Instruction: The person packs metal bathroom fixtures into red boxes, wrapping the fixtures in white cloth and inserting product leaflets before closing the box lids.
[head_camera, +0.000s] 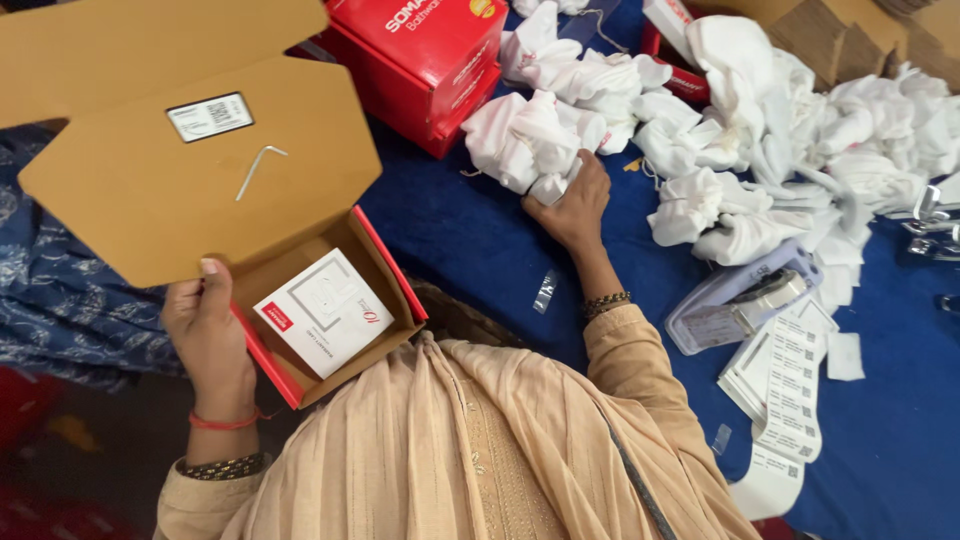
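Observation:
My left hand (208, 335) grips the near wall of an open red-and-brown cardboard box (375, 262), holding it tilted over my lap. Inside lies a white booklet (322, 312). The box's raised brown lid (200, 170) has a small white label and a metal hex key (256, 168) stuck to it. My right hand (572, 205) reaches out over the blue cloth and closes on a white cloth bundle (530, 140) at the edge of a pile.
A heap of white cloth bags (780, 130) covers the blue surface (470, 230) at the upper right. Closed red boxes (425, 60) stand behind. A strip of printed labels (790, 390) and a lilac tray (735, 300) lie at right. Metal fittings (930, 225) sit at the far right.

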